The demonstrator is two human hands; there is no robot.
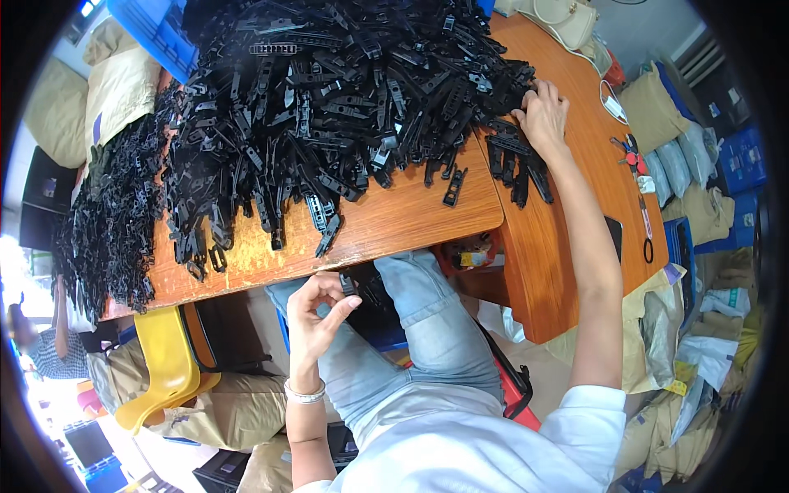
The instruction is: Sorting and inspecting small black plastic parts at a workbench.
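Note:
Above my lap, just off the table's near edge, my left hand (316,316) pinches a small black plastic piece (347,284) between thumb and fingers. My right arm is stretched across the right part of the table. At the right edge of a large heap of black slotted plastic parts (329,107), my right hand (542,122) rests with bent fingers apart, its thumb toward the heap. Its fingertips are partly hidden, and nothing shows in its grasp. Several long black strips (511,152) lie just below that hand. One loose slotted part (454,187) sits near the front.
The wooden table (394,218) has a side section on the right bearing keys (631,156), scissors (647,238), a phone (614,237) and a white cable. A blue crate (156,37) tilts at the far left. A yellow chair (168,361) and brown sacks (238,407) stand below left.

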